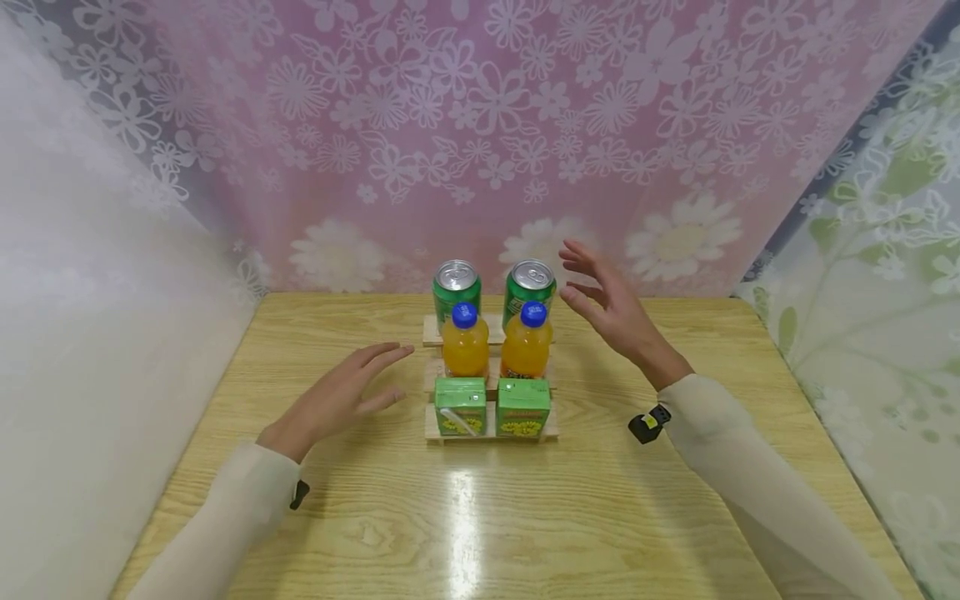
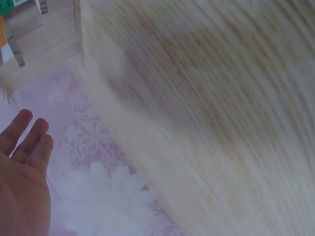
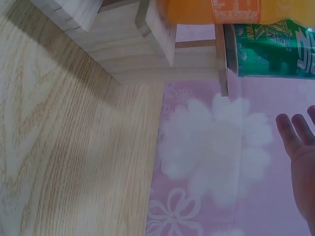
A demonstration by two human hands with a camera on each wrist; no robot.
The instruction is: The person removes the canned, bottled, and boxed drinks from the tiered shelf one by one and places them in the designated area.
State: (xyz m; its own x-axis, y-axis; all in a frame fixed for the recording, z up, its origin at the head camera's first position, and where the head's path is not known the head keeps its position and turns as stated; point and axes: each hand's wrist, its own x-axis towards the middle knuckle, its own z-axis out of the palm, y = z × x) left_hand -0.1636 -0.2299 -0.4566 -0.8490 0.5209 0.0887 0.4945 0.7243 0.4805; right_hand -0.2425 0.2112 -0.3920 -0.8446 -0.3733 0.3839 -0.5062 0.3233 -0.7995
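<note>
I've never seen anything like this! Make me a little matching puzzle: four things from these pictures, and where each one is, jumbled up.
Things:
1. Left can
2. Left bottle
3. Left carton
4. Left hand

Places:
A. On the middle step
B. Beside the stand, holding nothing
C. On the back step
D. On the front step

Pairs: 1-C, 2-A, 3-D, 4-B

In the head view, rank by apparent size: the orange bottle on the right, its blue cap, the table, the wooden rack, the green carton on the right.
1. Table
2. Wooden rack
3. Orange bottle and green carton: too alike to rank
4. Blue cap
</note>
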